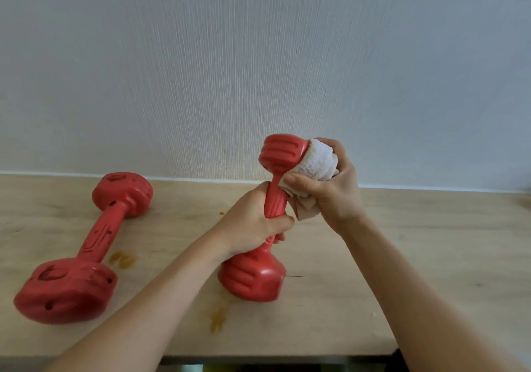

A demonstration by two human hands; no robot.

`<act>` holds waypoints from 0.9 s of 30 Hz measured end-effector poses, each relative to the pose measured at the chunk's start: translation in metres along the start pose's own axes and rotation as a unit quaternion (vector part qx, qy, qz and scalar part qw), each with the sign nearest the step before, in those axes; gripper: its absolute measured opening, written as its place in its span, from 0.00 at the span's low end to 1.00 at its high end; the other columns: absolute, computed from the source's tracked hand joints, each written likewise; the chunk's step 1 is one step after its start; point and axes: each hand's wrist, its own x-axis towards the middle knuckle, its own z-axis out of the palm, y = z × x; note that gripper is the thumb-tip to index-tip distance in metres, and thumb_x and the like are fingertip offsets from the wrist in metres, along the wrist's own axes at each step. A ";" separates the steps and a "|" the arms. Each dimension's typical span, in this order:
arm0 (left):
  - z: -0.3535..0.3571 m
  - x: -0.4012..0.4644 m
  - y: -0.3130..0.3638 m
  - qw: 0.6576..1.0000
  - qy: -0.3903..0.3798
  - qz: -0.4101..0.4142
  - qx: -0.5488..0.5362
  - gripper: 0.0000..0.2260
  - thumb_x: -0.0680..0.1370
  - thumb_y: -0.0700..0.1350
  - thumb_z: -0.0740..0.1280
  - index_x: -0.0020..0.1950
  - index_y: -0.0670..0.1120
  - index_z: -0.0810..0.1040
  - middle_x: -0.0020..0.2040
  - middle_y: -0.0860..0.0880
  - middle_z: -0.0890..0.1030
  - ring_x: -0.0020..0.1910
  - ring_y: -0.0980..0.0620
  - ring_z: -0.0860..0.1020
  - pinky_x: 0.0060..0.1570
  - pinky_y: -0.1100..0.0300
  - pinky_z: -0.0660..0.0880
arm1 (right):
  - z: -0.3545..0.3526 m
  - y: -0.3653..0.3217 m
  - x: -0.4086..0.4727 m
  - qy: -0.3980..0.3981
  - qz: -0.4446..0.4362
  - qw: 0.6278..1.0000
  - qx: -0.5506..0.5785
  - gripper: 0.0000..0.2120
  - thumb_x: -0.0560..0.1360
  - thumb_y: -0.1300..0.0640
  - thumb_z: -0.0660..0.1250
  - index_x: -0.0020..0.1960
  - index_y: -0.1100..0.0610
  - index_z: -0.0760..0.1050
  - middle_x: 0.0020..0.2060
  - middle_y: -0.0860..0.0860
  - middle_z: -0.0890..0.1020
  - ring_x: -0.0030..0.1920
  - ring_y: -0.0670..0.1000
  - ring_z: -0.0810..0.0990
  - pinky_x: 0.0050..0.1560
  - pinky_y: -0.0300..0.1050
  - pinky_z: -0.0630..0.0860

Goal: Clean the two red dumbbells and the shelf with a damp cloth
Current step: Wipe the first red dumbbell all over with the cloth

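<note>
The left hand has its grip clenched round the handle of one dumbbell, holding it nearly upright, tilted a little toward one o'clock. Its lower head sits at about six o'clock from the grip, close above the shelf or resting on it, I cannot tell which. The upper head stands at twelve o'clock from the same grip.

The right hand is grasping a bunched white cloth, fingers curled round it, and presses it against the upper head's right side, at three o'clock from that head. A beige fold of the cloth hangs below the hand, just beside the handle and the left hand's fingertips.

The other dumbbell lies flat on the shelf at nine o'clock from the hands, well apart from them, untouched. Its handle runs from a near head at seven o'clock to a far head at one o'clock, close to the wall.

The pale wooden shelf carries brownish stains, one patch beside the lying dumbbell's handle, another at six o'clock below the held one
</note>
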 end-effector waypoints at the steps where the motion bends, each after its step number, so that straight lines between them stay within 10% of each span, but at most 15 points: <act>1: 0.000 0.001 0.001 0.999 0.022 0.004 0.045 0.11 0.73 0.40 0.70 0.50 0.47 0.70 0.38 0.49 0.77 0.34 0.51 0.80 0.40 0.52 0.79 | 0.002 -0.006 -0.002 0.016 -0.009 0.999 -0.026 0.30 0.56 0.65 0.79 0.54 0.56 0.71 0.40 0.49 0.81 0.42 0.51 0.83 0.41 0.47 0.80; 9: 0.025 -0.003 0.010 0.955 0.258 0.036 0.142 0.15 0.73 0.47 0.71 0.47 0.47 0.64 0.39 0.49 0.76 0.35 0.52 0.76 0.34 0.56 0.71 | 0.037 -0.022 -0.019 0.110 -0.118 0.958 -0.236 0.32 0.56 0.52 0.82 0.53 0.47 0.69 0.42 0.44 0.78 0.40 0.49 0.80 0.37 0.48 0.79; 23: 0.006 0.002 0.011 0.996 0.064 0.027 -0.056 0.11 0.71 0.36 0.73 0.49 0.43 0.74 0.32 0.51 0.76 0.28 0.57 0.76 0.30 0.63 0.73 | 0.010 -0.020 -0.009 0.009 -0.081 0.992 -0.095 0.33 0.54 0.65 0.82 0.55 0.56 0.71 0.43 0.46 0.79 0.44 0.46 0.82 0.40 0.42 0.79; 27: 0.006 0.000 0.010 0.980 0.173 0.046 0.088 0.15 0.72 0.47 0.73 0.52 0.48 0.70 0.41 0.54 0.79 0.39 0.55 0.78 0.38 0.59 0.74 | 0.020 -0.025 -0.014 0.056 -0.099 0.979 -0.170 0.32 0.54 0.57 0.83 0.53 0.52 0.71 0.42 0.47 0.80 0.44 0.49 0.81 0.41 0.49 0.80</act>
